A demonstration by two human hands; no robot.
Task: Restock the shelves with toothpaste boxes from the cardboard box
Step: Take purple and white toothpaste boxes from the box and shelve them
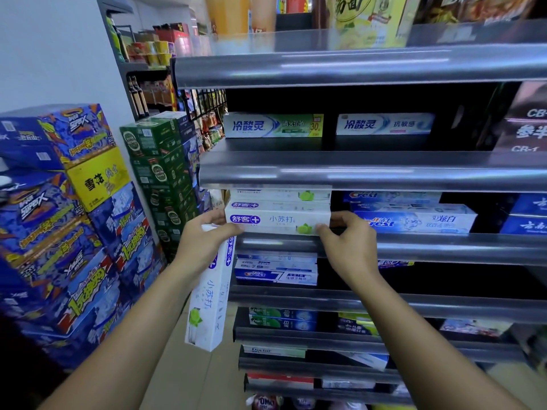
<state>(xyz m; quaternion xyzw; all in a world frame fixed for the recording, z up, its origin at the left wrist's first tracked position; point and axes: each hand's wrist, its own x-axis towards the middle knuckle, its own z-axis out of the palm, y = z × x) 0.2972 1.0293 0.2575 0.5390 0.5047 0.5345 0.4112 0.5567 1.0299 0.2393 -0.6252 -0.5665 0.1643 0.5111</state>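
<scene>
Gripping in the left hand [201, 244] a long white cardboard toothpaste box [210, 303] with a purple logo and a green leaf print, fingers [231, 229] clamped round its top end, held nearly upright and hanging below them at the left edge of the shelving. Steadying between both hands a matching white toothpaste box [278, 221], laid lengthwise at the front lip of a dark metal shelf [429, 247]: left thumb pressed to its left end, right hand [346, 250] pinching its right end, fingers closed on the lower front corner beside the leaf print. Stacked just above and behind the fingers, more white boxes of the same brand [278, 204]. Just beyond the right hand, on the same shelf, a stack of blue-and-white Crest boxes [420, 221]. Directly below the fingers, one shelf down, a low pile of blue-and-white toothpaste boxes [275, 272]. Well above the fingers, one shelf up, a green-and-white box [273, 125] and a pale blue-and-white box [384, 124], side by side and apart. Far to the left of the left hand, piled high, blue printed drink cartons [59, 232] with one yellow carton [97, 176] among them, and next to these, nearer the shelving, a column of green cartons [159, 167].
</scene>
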